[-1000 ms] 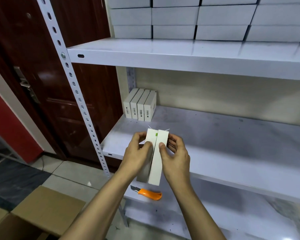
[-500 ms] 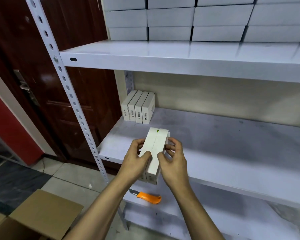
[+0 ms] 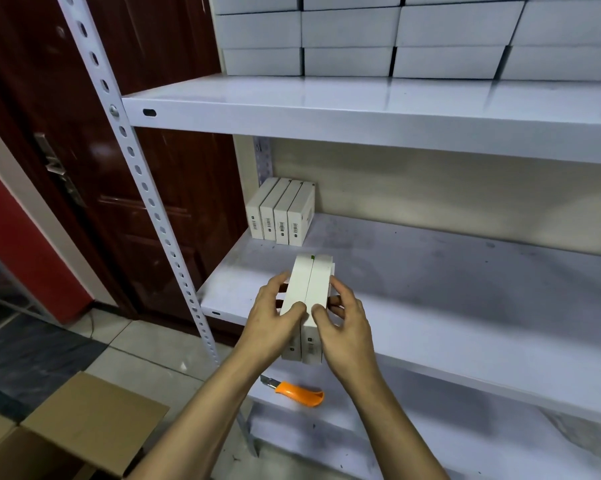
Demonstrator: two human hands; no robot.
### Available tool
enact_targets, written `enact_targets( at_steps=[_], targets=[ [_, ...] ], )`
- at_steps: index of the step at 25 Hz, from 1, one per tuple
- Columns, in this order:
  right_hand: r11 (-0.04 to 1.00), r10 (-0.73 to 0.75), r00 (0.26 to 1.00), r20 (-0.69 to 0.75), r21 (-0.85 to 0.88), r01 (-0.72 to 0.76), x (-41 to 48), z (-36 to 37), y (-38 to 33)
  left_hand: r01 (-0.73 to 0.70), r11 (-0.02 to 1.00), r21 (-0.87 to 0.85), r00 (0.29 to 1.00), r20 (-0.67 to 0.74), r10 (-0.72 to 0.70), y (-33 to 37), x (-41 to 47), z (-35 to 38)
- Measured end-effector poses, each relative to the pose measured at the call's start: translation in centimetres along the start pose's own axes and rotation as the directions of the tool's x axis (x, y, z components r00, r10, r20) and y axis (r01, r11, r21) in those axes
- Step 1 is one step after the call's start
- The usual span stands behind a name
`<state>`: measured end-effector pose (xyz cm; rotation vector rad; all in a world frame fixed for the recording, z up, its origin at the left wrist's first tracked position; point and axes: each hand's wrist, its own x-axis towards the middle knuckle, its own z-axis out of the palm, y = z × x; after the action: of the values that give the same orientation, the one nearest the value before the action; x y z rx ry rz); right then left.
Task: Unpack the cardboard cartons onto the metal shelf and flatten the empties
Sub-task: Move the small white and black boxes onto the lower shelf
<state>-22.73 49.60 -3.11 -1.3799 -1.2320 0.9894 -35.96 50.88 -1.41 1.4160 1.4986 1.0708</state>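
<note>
I've tipped the two white boxes (image 3: 309, 285) flatter and farther over the middle shelf (image 3: 465, 323) front edge, centre frame, with my left hand (image 3: 274, 323) and right hand (image 3: 349, 327) still clamped on their sides. My palms partly hide their near ends, and the open carton (image 3: 94, 410) is cut off at lower left.

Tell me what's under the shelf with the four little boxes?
An orange utility knife lies on the lower shelf, below the front edge of the middle shelf. The middle shelf covers the lower shelf's back part, so that is unseen.
</note>
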Motion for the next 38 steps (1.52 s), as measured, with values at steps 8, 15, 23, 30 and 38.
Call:
enact_targets(
  at_steps=[8,15,23,30,38],
  targets=[
    [1.000,-0.030,0.997,-0.071,0.003,0.030,-0.1,0.8,0.0,-0.146,0.982,0.118,0.984,0.123,0.132,-0.9,0.8,-1.3],
    [0.999,-0.016,0.982,-0.191,-0.047,0.007,-0.3,2.6,-0.3,-0.420,0.869,0.261,0.885,0.329,0.329,-1.2,1.4,-3.8],
    [1.000,-0.019,0.945,-0.325,0.006,0.022,-1.6,3.8,-0.4,-0.583,0.686,0.435,0.807,0.410,0.425,-1.6,2.3,-4.2],
    [0.999,-0.025,0.950,-0.311,-0.028,0.017,0.0,3.8,-0.5,-0.605,0.635,0.481,0.793,0.436,0.425,-0.9,3.8,-3.7],
    [0.998,0.002,0.983,-0.186,-0.062,-0.014,5.1,2.1,-0.3,-0.565,0.594,0.572,0.824,0.363,0.435,-0.6,7.9,-1.4]
  ],
)
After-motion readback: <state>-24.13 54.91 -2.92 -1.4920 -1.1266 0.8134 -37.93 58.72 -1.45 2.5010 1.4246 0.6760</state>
